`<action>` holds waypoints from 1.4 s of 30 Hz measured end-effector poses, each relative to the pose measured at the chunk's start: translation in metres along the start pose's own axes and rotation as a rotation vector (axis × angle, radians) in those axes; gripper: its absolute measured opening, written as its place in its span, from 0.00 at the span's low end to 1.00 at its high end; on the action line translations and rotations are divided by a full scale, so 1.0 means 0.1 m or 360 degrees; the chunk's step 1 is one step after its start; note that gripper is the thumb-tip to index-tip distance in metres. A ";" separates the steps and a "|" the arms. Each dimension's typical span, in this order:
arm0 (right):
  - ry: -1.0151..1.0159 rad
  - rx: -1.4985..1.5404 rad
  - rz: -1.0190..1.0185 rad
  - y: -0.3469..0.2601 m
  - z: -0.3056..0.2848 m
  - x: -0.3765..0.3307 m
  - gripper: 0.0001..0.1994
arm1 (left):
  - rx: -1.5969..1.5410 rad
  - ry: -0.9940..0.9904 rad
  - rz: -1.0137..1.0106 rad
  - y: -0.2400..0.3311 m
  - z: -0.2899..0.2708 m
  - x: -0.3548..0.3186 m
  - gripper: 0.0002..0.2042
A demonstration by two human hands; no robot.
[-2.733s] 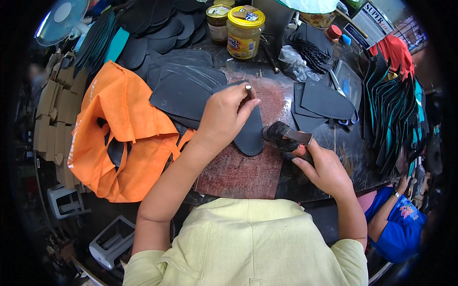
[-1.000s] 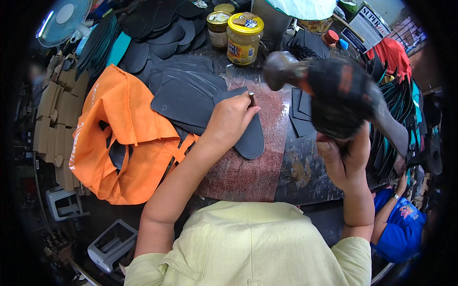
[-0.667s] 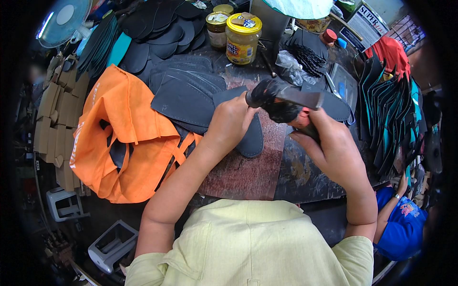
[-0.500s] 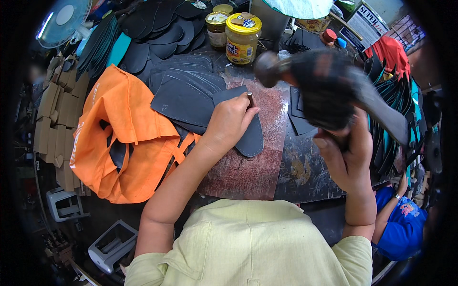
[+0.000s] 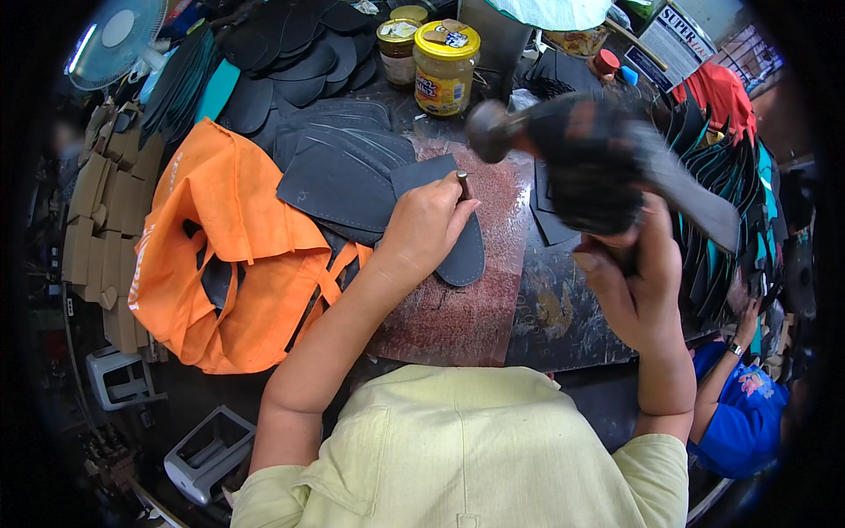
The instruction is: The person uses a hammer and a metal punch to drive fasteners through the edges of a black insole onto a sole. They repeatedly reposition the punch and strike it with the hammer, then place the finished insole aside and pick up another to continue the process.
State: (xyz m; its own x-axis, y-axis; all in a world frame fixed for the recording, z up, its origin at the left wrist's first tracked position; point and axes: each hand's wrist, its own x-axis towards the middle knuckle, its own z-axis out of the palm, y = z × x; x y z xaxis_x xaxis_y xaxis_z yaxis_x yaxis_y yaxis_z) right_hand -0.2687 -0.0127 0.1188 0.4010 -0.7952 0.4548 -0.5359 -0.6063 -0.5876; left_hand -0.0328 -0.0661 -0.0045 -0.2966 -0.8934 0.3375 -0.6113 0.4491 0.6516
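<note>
hammer raised in the right hand, rod pinched in the left;
through the head camera i see the right hand [image 5: 635, 286] gripping a blurred, black-wrapped metal hammer [image 5: 591, 154] above the dark, scuffed table [image 5: 572, 339]; the left hand [image 5: 422, 224] holds a slim, round metal rod [image 5: 464, 182] between thumb and fingers, over a flat, dark grey, round-ended piece with a dotted edge [image 5: 462, 260]; the hand hides the rod's lower end, so i cannot tell whether it touches; the piece lies on a worn, reddish-brown board [image 5: 440, 330], right of a crumpled orange cloth bag [image 5: 238, 308]; a yellow-lidded glass jar [image 5: 443, 84] stands beyond the board.
</note>
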 end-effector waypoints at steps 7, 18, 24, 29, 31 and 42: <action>-0.0515 -0.0232 0.0425 0.15 0.13 -0.04 0.26 | 0.0017 0.0076 0.0206 0.00 0.04 -0.05 0.10; 0.0095 0.0359 0.0136 0.02 0.11 -0.11 0.24 | -0.0026 0.0034 0.0116 0.01 0.04 -0.06 0.10; -0.0473 -0.0196 0.0370 0.02 0.00 -0.06 0.23 | -0.0033 0.0021 0.0094 0.05 0.05 -0.11 0.09; -0.0054 0.0127 0.0157 -0.11 -0.14 -0.15 0.26 | 0.0048 0.0043 0.0059 0.04 0.04 -0.08 0.08; 0.0227 0.0765 0.0287 -0.12 -0.08 -0.25 0.27 | -0.0073 0.0034 0.0032 0.03 0.06 -0.07 0.07; 0.0055 0.0235 0.0170 0.01 -0.16 -0.34 0.28 | -0.0179 -0.0021 0.0011 -0.01 0.02 -0.08 0.08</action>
State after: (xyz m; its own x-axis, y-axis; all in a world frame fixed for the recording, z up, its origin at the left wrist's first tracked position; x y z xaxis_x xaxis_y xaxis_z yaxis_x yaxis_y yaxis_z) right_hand -0.2951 0.0140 0.1133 0.3207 -0.8559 0.4058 -0.4579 -0.5151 -0.7246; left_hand -0.0309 -0.0591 -0.0091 -0.3105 -0.8900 0.3338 -0.5230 0.4532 0.7219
